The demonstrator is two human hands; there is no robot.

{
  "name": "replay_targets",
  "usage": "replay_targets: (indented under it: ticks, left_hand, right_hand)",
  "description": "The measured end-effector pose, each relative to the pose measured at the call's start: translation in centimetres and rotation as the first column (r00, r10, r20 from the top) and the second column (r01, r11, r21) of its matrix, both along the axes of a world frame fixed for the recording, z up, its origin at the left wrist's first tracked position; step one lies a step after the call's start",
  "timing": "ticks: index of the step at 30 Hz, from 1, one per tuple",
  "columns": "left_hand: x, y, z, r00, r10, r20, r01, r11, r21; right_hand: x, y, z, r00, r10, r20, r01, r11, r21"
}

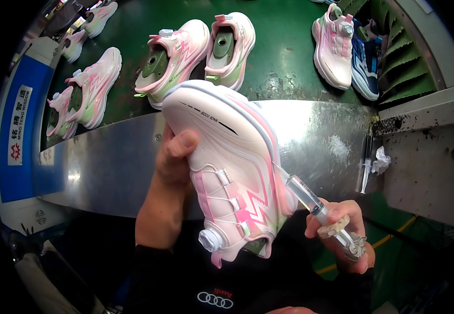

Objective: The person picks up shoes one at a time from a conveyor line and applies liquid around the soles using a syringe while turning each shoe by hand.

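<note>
A pink and white sneaker (227, 152) is held up in front of me, toe pointing away and its side turned toward me. My left hand (177, 149) grips it near the toe, thumb on the upper and the other fingers hidden behind. White laces and a round white dial sit on its upper. My right hand (345, 230) is closed around a clear syringe (305, 194), whose plunger end is wrapped in whitish, crumpled material. The thin tip of the syringe meets the sneaker's edge where upper and sole join; whether it touches I cannot tell.
Beyond a metal ledge (106, 157) lies a green surface (284, 52) bearing several pink sneakers (185, 49) and a dark blue sneaker (364, 68). Another syringe (367, 165) and crumpled white paper (381, 160) lie at the right. Green flaps (413, 57) line the right side; a blue and white machine panel (20, 125) stands left.
</note>
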State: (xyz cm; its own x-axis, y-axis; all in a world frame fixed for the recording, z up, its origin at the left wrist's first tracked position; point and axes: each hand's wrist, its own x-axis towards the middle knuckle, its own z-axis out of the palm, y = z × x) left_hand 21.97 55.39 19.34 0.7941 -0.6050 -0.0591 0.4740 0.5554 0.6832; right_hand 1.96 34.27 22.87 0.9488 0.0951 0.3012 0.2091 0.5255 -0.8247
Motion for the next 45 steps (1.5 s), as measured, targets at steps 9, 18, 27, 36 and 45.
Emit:
replay_targets:
  ticks: [9,18,27,36,45]
  left_hand:
    - [0.8,-0.2,-0.2,1.000,-0.014,-0.026,0.012,0.997,-0.080]
    - [2.2,0.3,-1.4,1.000,0.000,-0.003,0.000,1.000,0.012]
    - [2.7,0.2,-1.7,0.990,-0.037,-0.136,0.024,0.995,-0.098]
    - [3.1,0.3,-2.5,0.985,0.056,-0.161,-0.059,0.998,-0.015]
    - [2.7,-0.2,-2.0,0.988,0.028,-0.151,-0.026,1.000,0.016]
  right_hand:
    - [-1.9,0.6,-0.9,0.998,-0.005,-0.056,0.008,0.998,0.062]
    - [-4.7,0.3,-2.0,0.996,-0.025,-0.089,0.021,0.999,-0.038]
    - [-6.5,0.1,-2.9,0.993,-0.093,-0.076,0.087,0.993,-0.080]
    - [-7.0,-0.2,-3.6,0.991,-0.107,-0.077,0.100,0.991,-0.092]
    - [-7.6,-0.2,-4.7,0.994,-0.107,-0.036,0.102,0.986,-0.131]
